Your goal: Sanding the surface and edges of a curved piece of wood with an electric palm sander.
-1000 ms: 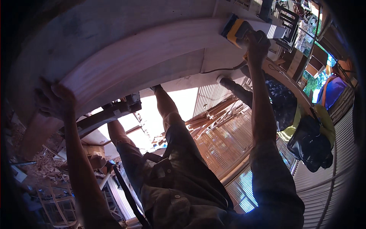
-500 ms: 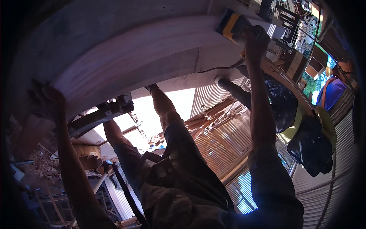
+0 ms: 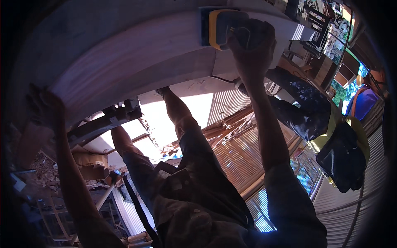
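Observation:
My right hand (image 3: 253, 41) is wrapped round a yellow-and-black electric sander (image 3: 221, 29). The sander's flat pad lies on a long, pale wooden board (image 3: 136, 45), which looks curved in this view. At the board's left end my left hand (image 3: 44, 103) rests on the wood with its fingers spread, partly in shadow. A cord (image 3: 223, 78) trails below the sander.
A metal bracket or clamp (image 3: 111, 122) sits under the board near my legs. To the right, another person in a yellow top and dark cap (image 3: 341, 155) is close by. Wood scraps (image 3: 231, 130), shavings (image 3: 43, 165) and a cardboard box (image 3: 93, 163) lie around the floor.
My right hand has moved left along the board with the sander. My left hand stays near the board's left end. The other person has shifted slightly.

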`<action>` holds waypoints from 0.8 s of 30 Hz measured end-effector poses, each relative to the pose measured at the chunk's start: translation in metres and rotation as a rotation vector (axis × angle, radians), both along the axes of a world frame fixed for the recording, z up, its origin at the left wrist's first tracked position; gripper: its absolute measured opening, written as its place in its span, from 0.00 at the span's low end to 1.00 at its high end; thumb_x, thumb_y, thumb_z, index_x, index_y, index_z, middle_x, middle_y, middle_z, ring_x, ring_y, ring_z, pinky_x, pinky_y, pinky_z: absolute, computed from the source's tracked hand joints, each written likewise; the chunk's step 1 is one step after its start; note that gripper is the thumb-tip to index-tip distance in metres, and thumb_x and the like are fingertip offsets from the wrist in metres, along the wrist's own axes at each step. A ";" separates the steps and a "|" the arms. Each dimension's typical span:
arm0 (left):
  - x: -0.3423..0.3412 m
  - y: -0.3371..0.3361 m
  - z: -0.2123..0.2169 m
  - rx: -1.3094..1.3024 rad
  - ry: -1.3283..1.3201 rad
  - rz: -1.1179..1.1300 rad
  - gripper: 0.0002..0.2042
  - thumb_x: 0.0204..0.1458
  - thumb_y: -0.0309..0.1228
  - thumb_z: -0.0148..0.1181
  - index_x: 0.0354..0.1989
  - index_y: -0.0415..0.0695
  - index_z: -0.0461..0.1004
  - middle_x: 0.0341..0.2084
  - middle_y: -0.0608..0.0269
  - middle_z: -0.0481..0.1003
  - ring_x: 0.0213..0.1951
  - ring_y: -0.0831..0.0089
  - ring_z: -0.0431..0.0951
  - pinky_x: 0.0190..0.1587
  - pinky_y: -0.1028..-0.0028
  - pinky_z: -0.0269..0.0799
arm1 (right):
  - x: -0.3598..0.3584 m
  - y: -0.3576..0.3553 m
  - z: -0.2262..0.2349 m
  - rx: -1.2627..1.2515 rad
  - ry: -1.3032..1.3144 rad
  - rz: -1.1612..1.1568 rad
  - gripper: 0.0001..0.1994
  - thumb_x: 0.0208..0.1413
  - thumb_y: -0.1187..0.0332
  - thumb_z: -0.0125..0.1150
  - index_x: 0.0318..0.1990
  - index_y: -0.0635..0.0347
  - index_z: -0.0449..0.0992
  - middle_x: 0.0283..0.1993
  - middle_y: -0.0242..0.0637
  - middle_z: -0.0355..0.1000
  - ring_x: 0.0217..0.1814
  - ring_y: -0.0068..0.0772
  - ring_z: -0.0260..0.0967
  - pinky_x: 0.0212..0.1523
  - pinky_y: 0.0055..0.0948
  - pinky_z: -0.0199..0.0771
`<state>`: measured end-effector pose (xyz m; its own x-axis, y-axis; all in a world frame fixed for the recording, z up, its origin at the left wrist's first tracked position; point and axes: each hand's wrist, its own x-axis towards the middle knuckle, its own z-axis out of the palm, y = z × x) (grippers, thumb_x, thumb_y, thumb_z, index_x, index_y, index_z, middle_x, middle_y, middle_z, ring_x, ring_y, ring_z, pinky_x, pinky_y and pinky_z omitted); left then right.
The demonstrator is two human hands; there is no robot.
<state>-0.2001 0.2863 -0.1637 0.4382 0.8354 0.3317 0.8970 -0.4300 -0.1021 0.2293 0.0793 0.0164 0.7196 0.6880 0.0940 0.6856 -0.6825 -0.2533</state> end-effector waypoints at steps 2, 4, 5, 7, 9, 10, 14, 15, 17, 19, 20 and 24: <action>0.000 -0.001 0.001 0.012 0.021 0.032 0.23 0.61 0.45 0.38 0.64 0.57 0.60 0.58 0.63 0.65 0.56 0.59 0.67 0.45 0.52 0.63 | 0.059 -0.017 -0.003 -0.067 -0.128 0.049 0.34 0.38 0.56 0.71 0.53 0.58 0.62 0.46 0.49 0.66 0.45 0.46 0.69 0.39 0.41 0.74; 0.002 0.001 -0.001 0.041 0.030 -0.033 0.23 0.61 0.46 0.38 0.64 0.55 0.60 0.58 0.65 0.66 0.55 0.59 0.68 0.44 0.52 0.63 | 0.117 -0.029 0.006 -0.092 0.086 -0.021 0.29 0.39 0.56 0.70 0.49 0.58 0.68 0.46 0.44 0.67 0.45 0.42 0.70 0.39 0.38 0.73; 0.006 -0.002 -0.002 0.038 0.029 -0.030 0.23 0.61 0.46 0.38 0.64 0.55 0.60 0.58 0.65 0.66 0.55 0.59 0.68 0.44 0.52 0.63 | 0.134 -0.026 0.019 -0.118 0.323 -0.139 0.27 0.39 0.57 0.70 0.46 0.59 0.70 0.47 0.42 0.68 0.46 0.40 0.70 0.40 0.37 0.73; 0.014 -0.003 0.000 0.084 -0.070 -0.019 0.24 0.61 0.46 0.38 0.63 0.54 0.61 0.59 0.66 0.65 0.56 0.58 0.67 0.44 0.50 0.63 | 0.154 -0.035 0.021 -0.102 0.306 -0.133 0.25 0.39 0.58 0.70 0.45 0.60 0.71 0.47 0.41 0.68 0.47 0.40 0.69 0.40 0.38 0.73; 0.008 -0.006 -0.002 0.071 -0.057 -0.015 0.24 0.60 0.46 0.38 0.63 0.54 0.61 0.59 0.64 0.65 0.56 0.57 0.67 0.46 0.50 0.63 | 0.138 -0.030 0.014 -0.075 0.304 -0.120 0.24 0.39 0.58 0.70 0.43 0.60 0.72 0.47 0.40 0.68 0.48 0.40 0.68 0.41 0.39 0.72; 0.004 -0.008 -0.004 0.053 -0.045 -0.015 0.24 0.60 0.47 0.38 0.63 0.55 0.61 0.59 0.63 0.64 0.56 0.56 0.66 0.47 0.49 0.62 | 0.112 -0.028 0.005 -0.085 0.095 -0.062 0.26 0.39 0.57 0.70 0.46 0.60 0.70 0.47 0.43 0.67 0.48 0.41 0.68 0.40 0.40 0.73; -0.010 -0.004 -0.014 -0.044 0.123 0.049 0.24 0.60 0.47 0.38 0.63 0.56 0.61 0.60 0.58 0.63 0.57 0.53 0.65 0.50 0.48 0.60 | -0.021 0.017 -0.002 0.009 -0.069 -0.016 0.31 0.40 0.58 0.71 0.52 0.59 0.65 0.47 0.44 0.67 0.48 0.47 0.68 0.50 0.41 0.69; -0.005 -0.007 -0.011 -0.062 0.068 0.068 0.24 0.60 0.47 0.39 0.63 0.57 0.61 0.59 0.55 0.63 0.57 0.53 0.65 0.51 0.49 0.59 | -0.052 0.032 -0.001 -0.048 0.006 -0.046 0.38 0.37 0.58 0.73 0.56 0.59 0.60 0.45 0.46 0.66 0.47 0.47 0.68 0.46 0.42 0.72; -0.003 -0.005 -0.009 -0.074 0.004 0.088 0.24 0.60 0.48 0.39 0.63 0.58 0.61 0.59 0.53 0.63 0.57 0.52 0.65 0.51 0.49 0.59 | -0.099 0.049 -0.002 -0.086 -0.004 0.107 0.44 0.32 0.55 0.74 0.58 0.58 0.57 0.42 0.47 0.64 0.45 0.44 0.68 0.36 0.41 0.77; -0.009 0.000 -0.012 -0.016 -0.019 -0.005 0.24 0.59 0.48 0.39 0.63 0.59 0.61 0.59 0.52 0.63 0.56 0.51 0.66 0.51 0.48 0.58 | -0.114 0.057 -0.010 -0.029 -0.072 0.245 0.49 0.27 0.56 0.74 0.61 0.57 0.55 0.41 0.49 0.58 0.35 0.47 0.68 0.28 0.38 0.76; -0.009 -0.001 -0.010 -0.015 -0.015 -0.005 0.24 0.59 0.48 0.39 0.63 0.59 0.61 0.59 0.52 0.63 0.56 0.51 0.66 0.51 0.48 0.58 | -0.118 0.060 -0.009 -0.047 -0.056 0.278 0.49 0.26 0.56 0.75 0.61 0.56 0.56 0.40 0.48 0.58 0.35 0.46 0.68 0.28 0.36 0.76; 0.009 -0.010 0.005 -0.054 -0.140 0.011 0.23 0.59 0.48 0.39 0.63 0.59 0.62 0.59 0.51 0.63 0.56 0.50 0.65 0.53 0.47 0.57 | -0.070 0.050 -0.001 -0.090 -0.082 0.299 0.41 0.34 0.55 0.73 0.57 0.56 0.58 0.44 0.47 0.65 0.47 0.46 0.68 0.39 0.43 0.76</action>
<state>-0.1909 0.2766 -0.1582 0.3815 0.8583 0.3431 0.9057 -0.4214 0.0471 0.1592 0.1289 0.0155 0.4770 0.8759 0.0725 0.8747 -0.4650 -0.1367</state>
